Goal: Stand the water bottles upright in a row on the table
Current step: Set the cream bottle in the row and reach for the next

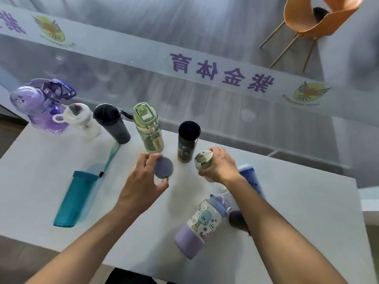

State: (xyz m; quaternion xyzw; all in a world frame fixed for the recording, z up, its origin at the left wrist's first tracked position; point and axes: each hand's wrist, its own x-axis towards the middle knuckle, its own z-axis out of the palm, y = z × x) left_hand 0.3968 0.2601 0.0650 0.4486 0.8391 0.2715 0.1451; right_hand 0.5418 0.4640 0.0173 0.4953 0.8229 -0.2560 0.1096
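Note:
Several bottles stand upright in a row along the far edge of the white table (297,201): a purple one (39,107), a white one (82,121), a dark grey one (112,124), a green one (148,128) and a black one (187,140). My left hand (143,179) holds a grey-blue round-topped bottle (163,167) seen from above. My right hand (220,166) grips a shiny silver bottle (203,159) beside the black one. A teal bottle (75,199), a cartoon-printed lilac bottle (198,224), a blue bottle (251,177) and a dark bottle (238,220) lie on the table.
A glass partition with purple lettering (221,72) runs just behind the table's far edge. An orange chair (313,19) stands beyond it at the upper right. The teal bottle's strap (111,156) trails toward the dark grey bottle.

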